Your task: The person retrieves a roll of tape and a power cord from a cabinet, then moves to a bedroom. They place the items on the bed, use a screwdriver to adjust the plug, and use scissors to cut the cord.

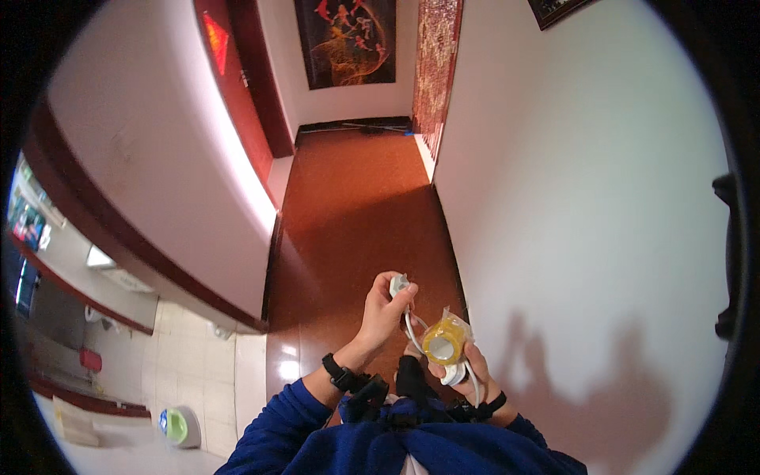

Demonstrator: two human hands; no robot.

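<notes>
My left hand [380, 314] is closed around a small white plug-like piece [399, 283], thumb pressed on its side. From it a white cord [410, 324] runs down toward my right hand [480, 372]. That hand is closed too, gripping a roll of yellow tape [434, 353] with a loose clear flap at its top. Against the roll, in the same hand, is a white rounded piece [454, 374], perhaps the cord's other end; its kind is unclear. More white cord hangs beside the right wrist. Both hands are held in front of my body, a little apart.
A reddish-brown floor [356, 214] stretches ahead between white walls. A red door [244, 87] stands on the left, a beaded curtain [437, 71] on the right, a fish picture [348, 43] at the far end. Lower left, a green-and-white bin [180, 427] stands on pale tiles.
</notes>
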